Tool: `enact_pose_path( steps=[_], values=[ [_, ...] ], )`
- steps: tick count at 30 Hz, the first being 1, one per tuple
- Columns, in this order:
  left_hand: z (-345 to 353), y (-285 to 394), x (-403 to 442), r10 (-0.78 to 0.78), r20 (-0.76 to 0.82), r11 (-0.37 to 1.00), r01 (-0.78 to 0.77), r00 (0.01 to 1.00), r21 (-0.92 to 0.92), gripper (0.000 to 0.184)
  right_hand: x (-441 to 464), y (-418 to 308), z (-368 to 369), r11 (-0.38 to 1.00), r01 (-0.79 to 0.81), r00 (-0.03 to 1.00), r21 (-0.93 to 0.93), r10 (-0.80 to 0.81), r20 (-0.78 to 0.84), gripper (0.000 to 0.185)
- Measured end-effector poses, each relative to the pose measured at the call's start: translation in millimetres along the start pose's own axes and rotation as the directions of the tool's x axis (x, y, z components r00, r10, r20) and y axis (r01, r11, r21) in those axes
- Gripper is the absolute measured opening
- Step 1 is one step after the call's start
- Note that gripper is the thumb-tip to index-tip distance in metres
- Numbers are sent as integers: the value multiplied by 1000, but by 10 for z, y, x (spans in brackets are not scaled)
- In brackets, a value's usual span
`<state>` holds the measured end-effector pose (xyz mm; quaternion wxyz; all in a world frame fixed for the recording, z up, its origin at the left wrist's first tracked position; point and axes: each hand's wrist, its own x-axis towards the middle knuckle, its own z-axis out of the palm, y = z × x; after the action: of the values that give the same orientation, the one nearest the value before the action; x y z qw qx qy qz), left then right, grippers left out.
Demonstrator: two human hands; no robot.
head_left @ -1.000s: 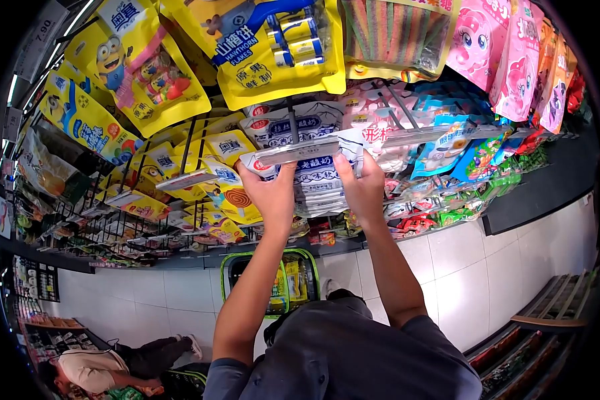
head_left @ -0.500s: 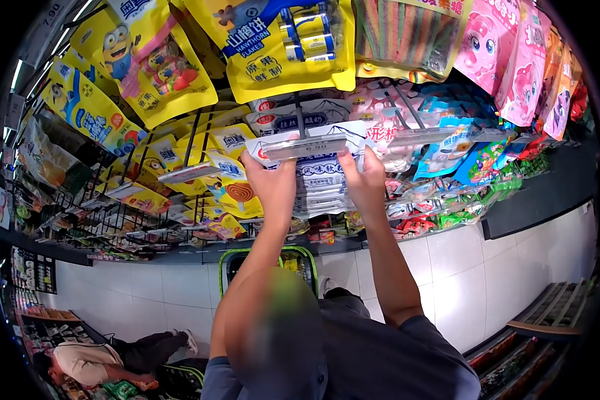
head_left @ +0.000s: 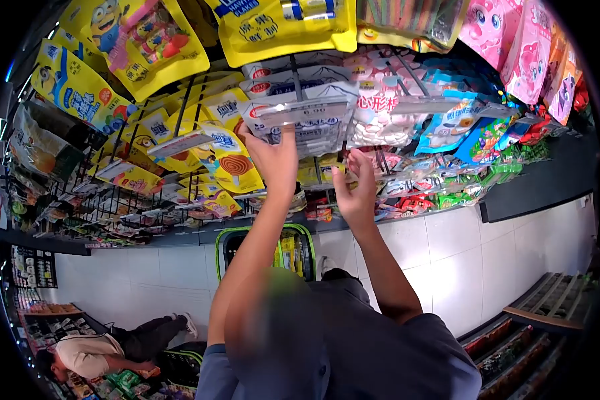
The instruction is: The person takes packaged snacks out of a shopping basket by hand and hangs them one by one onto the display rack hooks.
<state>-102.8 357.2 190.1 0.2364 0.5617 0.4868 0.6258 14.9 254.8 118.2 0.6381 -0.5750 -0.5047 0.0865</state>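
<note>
Dark cloth of the wearer's shirt point(head_left: 387, 347) is nearest, and past it a green-rimmed basket point(head_left: 312, 257) stands on the floor, well below the price tag point(head_left: 311, 109); set down there, it leaves both hands free. The right hand point(head_left: 357, 197) is below and right of the tag, thumb and fingers parted and loosely curled, with nothing seen in its grasp. The left hand point(head_left: 273, 157), below and left of the tag, is closed on the lower left part of a white packet point(head_left: 317, 141), thumb in front, presumably to steady it from one side. That packet is just behind and below the tag; more like it hang behind on a hook, which keeps them in line. Yellow bags point(head_left: 230, 163) hang left of the tag, heart-candy bags point(head_left: 380, 123) just right. Farther off, a person point(head_left: 90, 353) leans over goods, low and far left of the tag.

Half a second earlier the right hand pinched the packet's other side; now it has let go and sits lower. Tag and shelf goods appear higher in view, probably partly from head movement.
</note>
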Motion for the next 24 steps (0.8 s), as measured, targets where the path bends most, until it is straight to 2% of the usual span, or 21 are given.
enact_pose_path(
  steps=[1, 2, 4, 5, 6, 8, 10, 11, 12, 13, 14, 16, 17, 18, 19, 20, 22, 24],
  values=[
    [-46, -54, -86, -24, 47, 1000, 25, 999, -16, 70, -159, -19, -19, 995, -92, 995, 48, 91, 33, 45],
    [-99, -106, -184, -46, 62, 999, 46, 997, -5, 70, -315, -35, -55, 991, -136, 989, 12, 135, 59, 38],
    [-241, -133, -399, -100, 140, 978, 71, 985, 196, 76, -791, 180, -119, 931, -351, 911, 97, 315, 266, 29],
    [-320, -116, -536, -87, 193, 986, 57, 977, 156, 84, -1065, 372, -140, 918, -395, 867, 45, 356, 349, 25],
    [-415, -31, -685, -75, 257, 983, 27, 964, 184, 82, -1386, 600, -173, 900, -436, 812, -10, 399, 425, 22],
    [-701, -377, -985, 184, 504, 875, -374, 844, 307, 72, -2029, 1074, -317, 861, -467, 697, -200, 498, 516, 20],
    [-1037, -541, -1277, -89, 707, 955, -142, 701, 261, 53, -2842, 1708, -541, 819, -457, 672, -345, 573, 469, 22],
    [-1229, -707, -1420, -261, 770, 958, 59, 582, 280, 48, -3411, 2145, -758, 749, -506, 632, -428, 659, 407, 22],
    [-1452, -937, -1577, -401, 813, 913, 253, 422, 320, 43, -3961, 2565, -968, 667, -551, 583, -501, 737, 340, 21],
    [-1707, -1223, -1764, -456, 812, 888, 251, 364, 386, 38, -4262, 2700, -1238, 97, -862, 3, -497, 982, 188, 19],
    [-2008, -1568, -1960, -508, 805, 860, 241, 308, 451, 33, -4393, 2524, -1436, -212, -875, -183, -435, 977, -108, 15],
    [-2794, -2351, -2359, -701, 681, 710, 115, 212, 695, 27, -4554, 2377, -1740, -386, -717, -321, -581, 922, -217, 18],
    [-3226, -2622, -2503, -547, 804, 757, -272, 233, 594, 28, -4536, 2234, -1780, -331, -781, -307, -529, 942, -136, 21],
    [-4031, -3647, -3043, -542, 808, 680, -444, 231, 583, 28, -4451, 2072, -1793, -276, -839, -281, -468, 958, -62, 23],
    [-4569, -3925, -3240, -824, 558, 535, -185, 103, 824, 25, -4382, 1916, -1780, -192, -899, -212, -393, 977, 8, 25],
    [-4974, -4044, -3361, -961, 251, 249, 27, -118, 968, 24, -4352, 1823, -1741, -107, -944, -135, -311, 988, 69, 27],
    [-5590, -4127, -3434, -939, 157, 103, 186, -304, 977, 25, -4363, 1758, -1613, -15, -925, -39, -380, 998, 54, 25],
    [-5424, -3491, -3162, -983, 158, 75, 585, -93, 808, 28, -4412, 1683, -1404, -6, -933, 1, -360, 1000, -19, 26]
  ],
)
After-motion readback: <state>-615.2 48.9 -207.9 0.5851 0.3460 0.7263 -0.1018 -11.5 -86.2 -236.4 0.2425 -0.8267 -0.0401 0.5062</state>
